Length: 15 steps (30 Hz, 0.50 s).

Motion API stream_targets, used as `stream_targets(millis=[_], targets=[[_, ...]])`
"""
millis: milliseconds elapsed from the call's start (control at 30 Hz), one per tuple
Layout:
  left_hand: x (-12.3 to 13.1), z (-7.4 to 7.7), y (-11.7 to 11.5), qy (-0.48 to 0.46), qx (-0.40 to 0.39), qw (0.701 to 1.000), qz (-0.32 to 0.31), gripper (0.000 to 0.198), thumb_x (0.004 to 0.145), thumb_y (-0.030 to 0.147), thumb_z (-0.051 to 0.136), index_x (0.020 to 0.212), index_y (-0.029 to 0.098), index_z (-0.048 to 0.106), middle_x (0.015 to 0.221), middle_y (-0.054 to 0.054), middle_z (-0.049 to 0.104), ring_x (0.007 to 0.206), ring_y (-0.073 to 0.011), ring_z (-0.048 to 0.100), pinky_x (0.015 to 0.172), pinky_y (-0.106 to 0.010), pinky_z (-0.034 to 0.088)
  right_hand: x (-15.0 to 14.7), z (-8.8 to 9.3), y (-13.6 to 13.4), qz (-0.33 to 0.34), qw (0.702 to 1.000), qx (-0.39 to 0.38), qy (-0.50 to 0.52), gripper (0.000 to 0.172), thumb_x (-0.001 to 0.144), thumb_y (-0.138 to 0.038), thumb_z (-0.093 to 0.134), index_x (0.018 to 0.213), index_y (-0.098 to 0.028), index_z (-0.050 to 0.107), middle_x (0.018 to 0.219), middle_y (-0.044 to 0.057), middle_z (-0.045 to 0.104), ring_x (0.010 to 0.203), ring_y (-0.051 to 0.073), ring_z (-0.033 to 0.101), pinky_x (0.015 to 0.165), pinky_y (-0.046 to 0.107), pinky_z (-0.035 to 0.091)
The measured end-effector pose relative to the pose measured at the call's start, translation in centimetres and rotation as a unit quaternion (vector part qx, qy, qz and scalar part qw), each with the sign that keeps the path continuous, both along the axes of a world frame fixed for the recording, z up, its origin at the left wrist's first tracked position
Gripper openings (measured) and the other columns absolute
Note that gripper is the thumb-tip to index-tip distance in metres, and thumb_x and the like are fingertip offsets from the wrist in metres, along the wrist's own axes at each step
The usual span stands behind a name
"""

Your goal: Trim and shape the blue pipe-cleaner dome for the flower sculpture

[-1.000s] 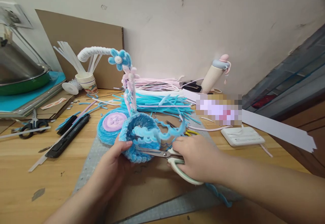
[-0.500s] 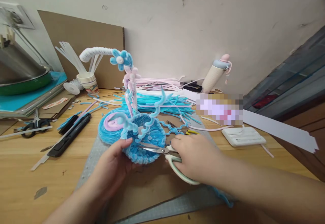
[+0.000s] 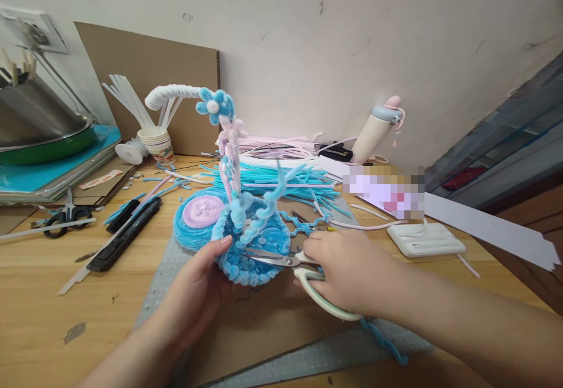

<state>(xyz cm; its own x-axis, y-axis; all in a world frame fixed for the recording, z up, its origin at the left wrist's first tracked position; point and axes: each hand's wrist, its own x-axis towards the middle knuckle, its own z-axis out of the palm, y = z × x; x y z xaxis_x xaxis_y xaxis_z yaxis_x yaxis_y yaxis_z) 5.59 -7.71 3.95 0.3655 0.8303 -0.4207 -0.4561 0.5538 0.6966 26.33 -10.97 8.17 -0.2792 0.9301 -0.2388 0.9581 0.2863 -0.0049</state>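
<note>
A small blue pipe-cleaner basket (image 3: 259, 253) sits on a cardboard sheet, tilted toward me, with a tall curved white handle (image 3: 173, 92) carrying a blue flower (image 3: 214, 104). My left hand (image 3: 197, 291) grips the basket's left rim, thumb on top. My right hand (image 3: 347, 271) is closed on pale green-handled scissors (image 3: 281, 259), whose blades lie across the basket's rim. A curly blue pipe cleaner (image 3: 268, 203) sticks up from the basket.
A blue and pink coiled disc (image 3: 196, 221) lies behind the basket. Loose blue pipe cleaners (image 3: 285, 180) are piled further back. Black scissors (image 3: 61, 221), a black knife (image 3: 123, 241), paper cups (image 3: 156, 142), a white box (image 3: 428, 238) and a steel pan (image 3: 39, 124) surround the work.
The curly blue pipe cleaner swung from lying across the basket to standing upright. The basket and both hands shifted slightly right; the scissors stay at the rim.
</note>
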Motion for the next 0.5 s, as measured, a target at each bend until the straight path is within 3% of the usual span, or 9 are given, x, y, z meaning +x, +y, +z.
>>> stream_targets(millis=[167, 367, 500], targets=[[0.1, -0.2, 0.0, -0.024, 0.012, 1.0, 0.003, 0.055, 0.082, 0.018, 0.058, 0.136, 0.023, 0.046, 0.111, -0.007, 0.071, 0.097, -0.0256, 0.067, 0.084, -0.036, 0.055, -0.6, 0.9, -0.8, -0.092, 0.994, -0.063, 0.022, 0.028, 0.077, -0.046, 0.056, 0.07, -0.022, 0.066, 0.076, 0.007, 0.07, 0.068, 0.025, 0.065, 0.053, 0.03, 0.038], [0.1, -0.5, -0.3, -0.022, 0.023, 0.998, -0.055, 0.061, 0.085, 0.019, 0.059, 0.141, 0.029, 0.034, 0.129, -0.008, 0.06, 0.109, -0.0262, 0.062, 0.09, -0.04, 0.052, -1.4, 0.6, -1.8, -0.12, 0.99, -0.067, 0.031, 0.032, 0.076, -0.051, 0.055, 0.066, -0.022, 0.066, 0.072, 0.008, 0.07, 0.067, 0.026, 0.064, 0.053, 0.031, 0.037], [0.0, -1.1, -0.7, -0.031, 0.002, 0.994, -0.103, 0.062, 0.079, 0.006, 0.064, 0.133, 0.027, 0.042, 0.121, -0.009, 0.064, 0.105, -0.0251, 0.064, 0.093, -0.046, 0.049, -0.8, -0.4, -2.4, -0.123, 0.988, -0.072, 0.05, 0.03, 0.075, -0.05, 0.057, 0.071, -0.022, 0.068, 0.076, 0.008, 0.071, 0.07, 0.026, 0.065, 0.057, 0.031, 0.039]])
